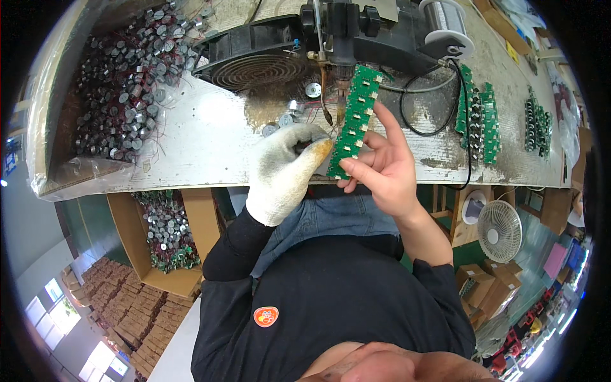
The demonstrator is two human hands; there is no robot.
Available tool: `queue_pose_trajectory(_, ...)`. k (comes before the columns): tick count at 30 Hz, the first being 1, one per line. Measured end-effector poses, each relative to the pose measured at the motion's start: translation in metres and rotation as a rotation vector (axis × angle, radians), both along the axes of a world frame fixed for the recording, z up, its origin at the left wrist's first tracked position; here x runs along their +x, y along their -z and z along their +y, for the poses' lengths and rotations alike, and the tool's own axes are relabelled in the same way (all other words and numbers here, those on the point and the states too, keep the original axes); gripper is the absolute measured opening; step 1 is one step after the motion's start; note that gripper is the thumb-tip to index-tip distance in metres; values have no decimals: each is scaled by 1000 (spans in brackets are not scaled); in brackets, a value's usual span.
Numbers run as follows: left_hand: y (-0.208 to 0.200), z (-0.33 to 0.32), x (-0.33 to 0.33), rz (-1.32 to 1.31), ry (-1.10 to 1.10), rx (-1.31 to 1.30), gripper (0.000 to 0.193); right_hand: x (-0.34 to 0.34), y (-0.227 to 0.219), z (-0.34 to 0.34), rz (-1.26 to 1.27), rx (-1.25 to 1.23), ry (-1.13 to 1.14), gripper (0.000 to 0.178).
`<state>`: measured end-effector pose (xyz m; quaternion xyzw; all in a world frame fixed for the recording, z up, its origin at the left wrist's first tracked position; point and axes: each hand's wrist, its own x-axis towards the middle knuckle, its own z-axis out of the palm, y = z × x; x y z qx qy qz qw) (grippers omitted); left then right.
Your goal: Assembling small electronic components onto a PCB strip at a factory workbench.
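Observation:
A long green circuit board strip (358, 118) with a row of small white connectors stands tilted in my bare right hand (389, 169), thumb on its face and fingers behind. My left hand (284, 167), in a white glove stained at the thumb tip, is closed in a pinch at the board's left edge. What it pinches is mostly hidden; thin wires seem to show by its fingertips. Just above these fingertips hangs the dark tip of a soldering iron (328, 116). Small round metal motors (286, 120) lie on the bench beyond the glove.
A black fan (258, 71) and a solder wire spool (445, 22) stand at the back. A heap of motors with red wires (127, 95) fills the left. More green boards (490, 124) and a black cable (469, 121) lie right. Below the bench edge stands an open carton (194, 219).

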<state>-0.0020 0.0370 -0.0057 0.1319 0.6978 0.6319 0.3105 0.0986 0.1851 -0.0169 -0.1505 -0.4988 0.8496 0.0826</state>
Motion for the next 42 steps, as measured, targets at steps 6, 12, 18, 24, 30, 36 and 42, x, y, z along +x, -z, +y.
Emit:
queue_pose_trajectory(6, -7, 2, -4, -58, 28, 30, 18, 1, 1, -1, 12, 4, -3, 84)
queue_pose_trajectory(12, -7, 4, -9, -181, 53, 15, 17, -1, 2, -1, 36, 18, 11, 84)
queue_pose_trajectory(18, -6, 4, -8, -196, 22, 77, 16, -2, -5, 0, 30, 10, 8, 84)
queue_pose_trajectory(24, -3, 4, -5, -227, 18, 86, 16, -1, 3, 0, 48, 39, 21, 83)
queue_pose_trajectory(30, 3, 3, -5, -211, 44, 91, 15, 2, 9, -1, 33, 51, 12, 84)
queue_pose_trajectory(36, -13, 0, -6, -158, 15, -11, 17, 2, 4, 0, -3, 27, 20, 84)
queue_pose_trajectory(42, 21, -28, -17, 843, 44, -104, 37, -1, 0, -5, -44, 76, 49, 84)
